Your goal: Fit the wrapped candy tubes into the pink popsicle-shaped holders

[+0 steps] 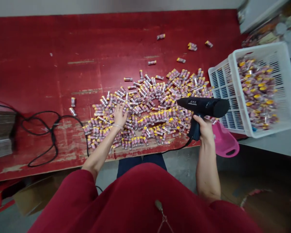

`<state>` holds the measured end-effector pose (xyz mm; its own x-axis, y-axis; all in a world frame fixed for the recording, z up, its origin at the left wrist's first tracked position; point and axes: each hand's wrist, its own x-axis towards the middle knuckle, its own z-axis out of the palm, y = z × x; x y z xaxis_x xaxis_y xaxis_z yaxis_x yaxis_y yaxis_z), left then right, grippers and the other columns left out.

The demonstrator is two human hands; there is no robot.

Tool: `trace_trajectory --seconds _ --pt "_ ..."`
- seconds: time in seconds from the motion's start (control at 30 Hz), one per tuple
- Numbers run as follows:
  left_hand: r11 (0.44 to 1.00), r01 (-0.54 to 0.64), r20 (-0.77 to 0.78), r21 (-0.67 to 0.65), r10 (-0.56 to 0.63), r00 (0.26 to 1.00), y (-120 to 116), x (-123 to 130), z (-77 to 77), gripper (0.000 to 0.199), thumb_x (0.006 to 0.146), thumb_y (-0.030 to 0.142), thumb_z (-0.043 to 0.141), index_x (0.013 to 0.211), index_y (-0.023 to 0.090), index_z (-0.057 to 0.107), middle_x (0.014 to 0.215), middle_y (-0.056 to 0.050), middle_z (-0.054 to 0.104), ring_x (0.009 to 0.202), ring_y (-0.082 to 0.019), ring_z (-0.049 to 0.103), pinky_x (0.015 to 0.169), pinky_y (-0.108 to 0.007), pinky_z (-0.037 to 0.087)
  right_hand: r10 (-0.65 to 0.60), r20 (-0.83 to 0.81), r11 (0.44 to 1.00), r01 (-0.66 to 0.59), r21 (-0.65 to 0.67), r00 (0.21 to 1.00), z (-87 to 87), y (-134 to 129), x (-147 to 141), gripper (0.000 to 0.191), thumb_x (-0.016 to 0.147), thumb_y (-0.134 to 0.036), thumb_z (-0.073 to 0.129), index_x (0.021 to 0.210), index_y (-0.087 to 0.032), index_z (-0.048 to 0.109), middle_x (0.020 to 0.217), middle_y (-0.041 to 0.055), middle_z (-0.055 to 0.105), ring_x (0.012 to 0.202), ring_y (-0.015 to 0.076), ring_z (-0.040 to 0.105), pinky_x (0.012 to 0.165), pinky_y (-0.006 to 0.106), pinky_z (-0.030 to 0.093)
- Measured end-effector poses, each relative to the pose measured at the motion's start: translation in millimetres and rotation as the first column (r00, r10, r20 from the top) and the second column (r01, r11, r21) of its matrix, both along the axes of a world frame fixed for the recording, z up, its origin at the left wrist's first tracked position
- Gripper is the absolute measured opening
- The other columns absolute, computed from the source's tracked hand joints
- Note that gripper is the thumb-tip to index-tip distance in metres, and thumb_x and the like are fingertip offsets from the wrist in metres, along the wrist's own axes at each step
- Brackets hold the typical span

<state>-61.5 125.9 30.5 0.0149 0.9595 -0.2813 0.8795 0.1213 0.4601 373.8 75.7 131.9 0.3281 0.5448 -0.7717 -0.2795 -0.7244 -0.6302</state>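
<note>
Holding a black heat gun (202,108) by its handle, the right hand (205,127) is closed firmly around the grip, and the nozzle points to the left, over the small tubes (147,108). These tubes are clear with pink inside and yellow ends, and they lie in a wide, loose pile on a worn red table (38,64). The left hand (120,116) is open with the fingers spread, and it presses flat on the pile, near the table's front edge. A few tubes lie apart from the pile, toward the far side of the table.

On the right, a white plastic crate (257,53) with slotted walls stands at the table's corner and looks tilted. Inside it there is a big heap of the same kind of tubes (258,94), lying in all directions. A pink plastic piece (224,140) with a hand hole sits just under the crate's near side. On the left, a black cable (52,136) lies in loops on the table, beside a stack of flat sheets (1,134).
</note>
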Motion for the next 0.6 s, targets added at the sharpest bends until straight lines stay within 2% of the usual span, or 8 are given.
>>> trace_trajectory --seconds 0.07,0.13,0.2,0.3,0.4,0.5,0.57,0.6 --pt "0.971 0.237 0.019 -0.040 -0.236 0.971 25.2 34.5 -6.1 0.058 0.092 0.031 0.052 0.149 0.018 0.047 0.160 -0.016 0.040 0.149 -0.030 0.037 0.121 -0.052 0.031 0.013 -0.050 1.000 -0.014 -0.018 0.999 -6.0 0.9 17.4 0.036 0.062 -0.050 0.080 0.076 -0.021 0.063 0.066 0.0030 0.069 0.043 0.0175 0.060 0.037 0.029 0.050" --pt "0.890 0.449 0.029 -0.074 -0.448 0.894 51.8 77.2 -16.3 0.062 0.092 0.029 0.051 0.152 0.015 0.042 0.162 -0.017 0.036 0.149 -0.029 0.036 0.122 -0.049 0.030 0.010 -0.066 1.000 -0.012 -0.023 0.998 -13.5 2.4 29.7 0.035 0.064 -0.050 0.079 0.075 -0.021 0.064 0.066 0.0038 0.069 0.045 0.0180 0.061 0.037 0.029 0.050" --pt "0.803 0.586 0.027 -0.108 -0.587 0.809 76.0 126.5 -31.0 0.064 0.093 0.026 0.050 0.155 0.015 0.040 0.163 -0.017 0.034 0.151 -0.028 0.033 0.124 -0.049 0.026 -0.011 -0.047 1.000 0.011 -0.005 0.999 -21.3 2.9 38.6 0.034 0.065 -0.050 0.079 0.077 -0.022 0.064 0.065 0.0029 0.068 0.044 0.0178 0.060 0.038 0.029 0.051" --pt "0.725 0.663 0.018 -0.187 -0.672 0.740 100.2 204.5 -59.3 0.070 0.094 0.031 0.052 0.159 0.016 0.033 0.166 -0.016 0.028 0.153 -0.031 0.028 0.125 -0.052 0.020 -0.050 -0.049 0.999 0.050 -0.002 0.998 -31.2 0.1 51.3 0.034 0.065 -0.050 0.079 0.079 -0.022 0.065 0.063 0.0019 0.068 0.046 0.0182 0.061 0.042 0.031 0.054" --pt "0.701 0.662 -0.001 -0.265 -0.687 0.727 108.3 268.4 -88.8 0.084 0.092 0.044 0.057 0.164 0.018 0.021 0.170 -0.016 0.015 0.156 -0.036 0.015 0.125 -0.059 0.013 -0.057 -0.095 0.998 0.053 -0.042 0.994 -38.2 -5.4 66.8 0.035 0.065 -0.051 0.079 0.080 -0.022 0.066 0.065 0.0030 0.069 0.049 0.0205 0.065 0.045 0.032 0.057" --pt "0.614 0.728 0.005 -0.307 -0.763 0.646 110.3 295.1 -111.6 0.081 0.091 0.047 0.060 0.162 0.027 0.027 0.171 -0.010 0.014 0.157 -0.040 0.006 0.121 -0.069 0.003 -0.055 -0.118 0.995 0.045 -0.088 0.991 -44.1 -10.3 82.7 0.036 0.065 -0.054 0.079 0.076 -0.022 0.067 0.062 0.0045 0.069 0.051 0.0230 0.065 0.045 0.034 0.057" --pt "0.548 0.782 0.019 -0.296 -0.815 0.579 114.1 289.1 -120.6 0.070 0.092 0.046 0.059 0.157 0.032 0.039 0.169 -0.007 0.022 0.157 -0.040 0.008 0.119 -0.072 -0.003 -0.044 -0.121 0.994 0.031 -0.102 0.992 -48.3 -12.9 91.2 0.037 0.065 -0.056 0.078 0.074 -0.022 0.067 0.061 0.0055 0.068 0.051 0.0246 0.066 0.044 0.035 0.056" --pt "0.545 0.789 0.012 -0.283 -0.821 0.571 117.0 280.7 -123.0 0.065 0.092 0.046 0.059 0.154 0.032 0.044 0.168 -0.007 0.026 0.157 -0.040 0.009 0.119 -0.072 -0.006 -0.031 -0.126 0.995 0.018 -0.102 0.991 -50.6 -13.9 94.1 0.037 0.067 -0.056 0.078 0.075 -0.022 0.067 0.060 0.0058 0.068 0.052 0.0252 0.066 0.044 0.036 0.056"
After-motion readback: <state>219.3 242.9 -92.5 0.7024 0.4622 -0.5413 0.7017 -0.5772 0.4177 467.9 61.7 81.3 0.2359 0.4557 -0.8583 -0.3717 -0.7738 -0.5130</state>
